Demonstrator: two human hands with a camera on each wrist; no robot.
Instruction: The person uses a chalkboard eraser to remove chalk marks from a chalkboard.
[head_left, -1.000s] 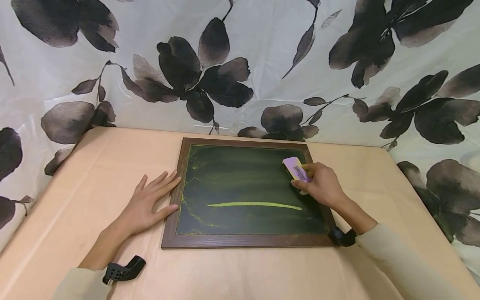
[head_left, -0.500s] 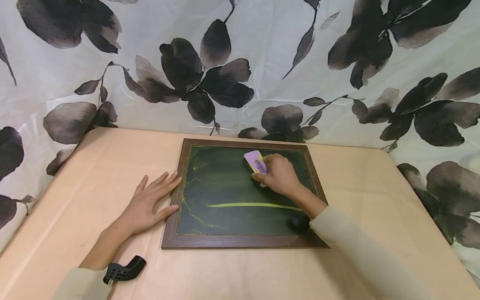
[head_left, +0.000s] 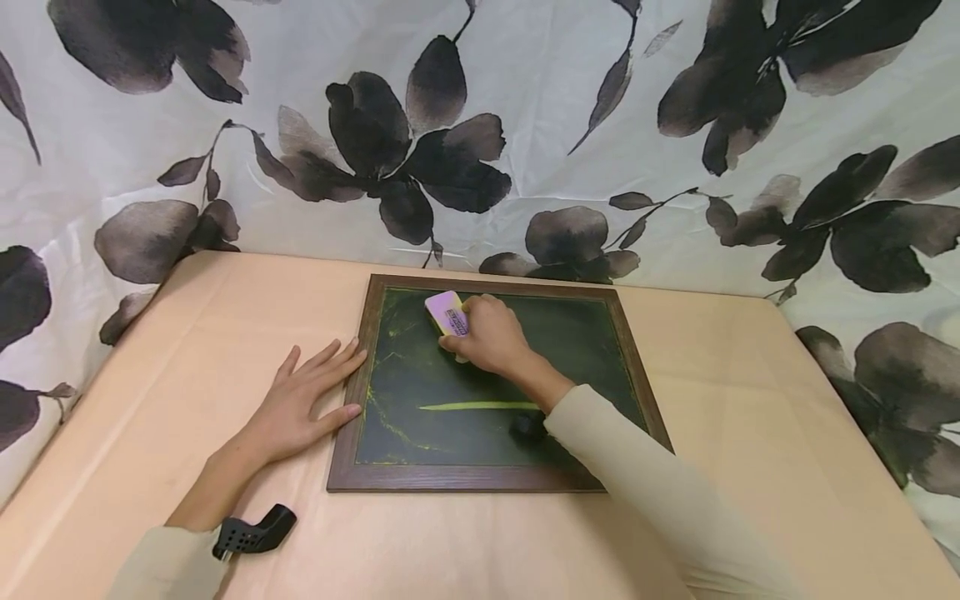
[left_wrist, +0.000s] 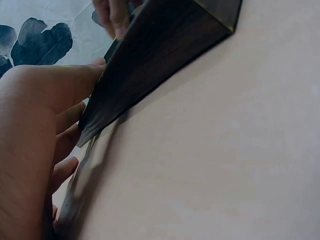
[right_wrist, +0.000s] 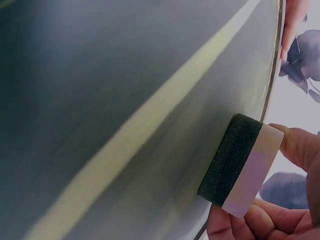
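Note:
A dark green chalkboard [head_left: 487, 433] in a brown wooden frame [head_left: 457, 477] lies flat on the table. A yellow chalk line [head_left: 472, 407] runs across its lower half, also the chalk line [right_wrist: 145, 120] in the right wrist view. My right hand [head_left: 483, 337] grips a pink-backed eraser [head_left: 446, 312] and presses it on the board's upper left area; its dark felt side [right_wrist: 230, 160] touches the board. My left hand [head_left: 303, 404] lies flat with spread fingers on the table, fingertips against the frame's left edge [left_wrist: 150, 60].
The table wears a peach cloth [head_left: 750, 400]. A white curtain with dark flower prints [head_left: 480, 133] hangs right behind the table. Yellow chalk smears [head_left: 386, 417] mark the board's left side.
My right hand has swept the eraser from the board's upper right across to its upper left. The left hand has stayed in place at the frame.

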